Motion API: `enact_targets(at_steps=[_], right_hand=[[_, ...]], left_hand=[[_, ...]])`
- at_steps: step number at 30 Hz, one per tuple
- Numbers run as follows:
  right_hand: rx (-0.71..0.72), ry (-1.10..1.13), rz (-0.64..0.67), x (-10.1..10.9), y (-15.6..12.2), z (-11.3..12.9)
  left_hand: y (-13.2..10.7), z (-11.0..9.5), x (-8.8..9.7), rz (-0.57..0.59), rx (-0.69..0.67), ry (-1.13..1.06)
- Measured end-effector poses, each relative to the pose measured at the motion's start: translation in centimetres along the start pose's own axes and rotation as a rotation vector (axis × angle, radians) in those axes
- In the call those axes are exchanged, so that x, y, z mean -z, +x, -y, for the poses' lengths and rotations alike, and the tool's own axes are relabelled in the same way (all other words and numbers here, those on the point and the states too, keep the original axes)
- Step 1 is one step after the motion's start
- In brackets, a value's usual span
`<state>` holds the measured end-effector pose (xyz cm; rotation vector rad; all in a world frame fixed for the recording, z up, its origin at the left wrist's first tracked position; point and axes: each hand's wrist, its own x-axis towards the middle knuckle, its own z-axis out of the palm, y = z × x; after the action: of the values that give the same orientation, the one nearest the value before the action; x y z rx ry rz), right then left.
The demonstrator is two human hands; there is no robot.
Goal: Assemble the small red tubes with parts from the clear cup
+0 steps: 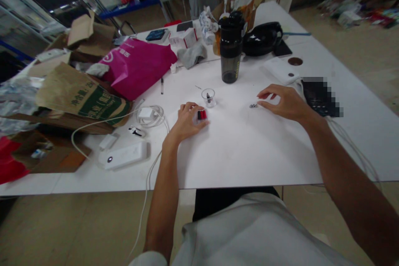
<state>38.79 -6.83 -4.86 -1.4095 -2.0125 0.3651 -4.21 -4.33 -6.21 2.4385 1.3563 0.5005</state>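
My left hand [188, 122] rests on the white table, its fingers and thumb closed around a small clear holder with black and red cylinders [202, 115] in it. Just beyond it stands a clear cup [208, 96] with a small dark item inside. My right hand [285, 102] hovers low over the table, thumb and index finger slightly apart, with nothing visible between them. Close to those fingertips lie several small dark, shiny pieces [253, 106], too small to make out.
A dark water bottle [230, 50] and a black case [263, 38] stand at the back. To the left are a pink bag [137, 64], a coiled white cable [156, 116], a white power bank [126, 156] and cardboard boxes [51, 151]. A white device [282, 70] sits at the right.
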Motion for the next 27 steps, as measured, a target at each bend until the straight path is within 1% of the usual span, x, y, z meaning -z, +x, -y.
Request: enact_targets(at_steps=[3,6,8,10,12,14,16,20,23,25,27], right_hand=[[0.008,0.017,-0.081,0.1,0.0,1.0],[0.016,0.036,-0.206,-0.1,-0.1,1.8],[-0.002,0.058,-0.303,-0.3,-0.2,2.2],[-0.016,0.095,-0.377,-0.3,0.0,2.8],[0.005,0.116,-0.388,0.0,0.6,3.6],[0.052,0.083,-0.341,0.5,1.7,4.8],[0.088,0.015,-0.269,1.0,3.2,6.4],[0.130,-0.051,-0.111,1.6,6.8,10.2],[0.173,-0.028,0.002,1.1,9.5,12.5],[0.218,0.008,0.090,0.4,11.2,13.2],[0.285,0.019,0.178,-0.4,12.5,13.3]], left_hand=[[0.0,0.2,0.1,-0.039,-0.026,-0.015],[0.0,0.0,0.6,-0.144,-0.092,-0.057],[0.2,-0.4,1.1,-0.257,-0.126,-0.108],[0.3,-0.8,1.6,-0.402,-0.123,-0.163],[0.4,-1.0,1.9,-0.550,-0.092,-0.207],[0.6,-1.0,2.0,-0.656,-0.056,-0.229],[0.6,-1.0,2.1,-0.709,-0.022,-0.225],[0.6,-0.9,2.3,-0.728,0.003,-0.186],[0.5,-0.9,2.3,-0.733,-0.008,-0.200],[0.4,-0.9,2.3,-0.738,0.004,-0.202],[0.4,-1.0,2.3,-0.737,0.025,-0.172]])
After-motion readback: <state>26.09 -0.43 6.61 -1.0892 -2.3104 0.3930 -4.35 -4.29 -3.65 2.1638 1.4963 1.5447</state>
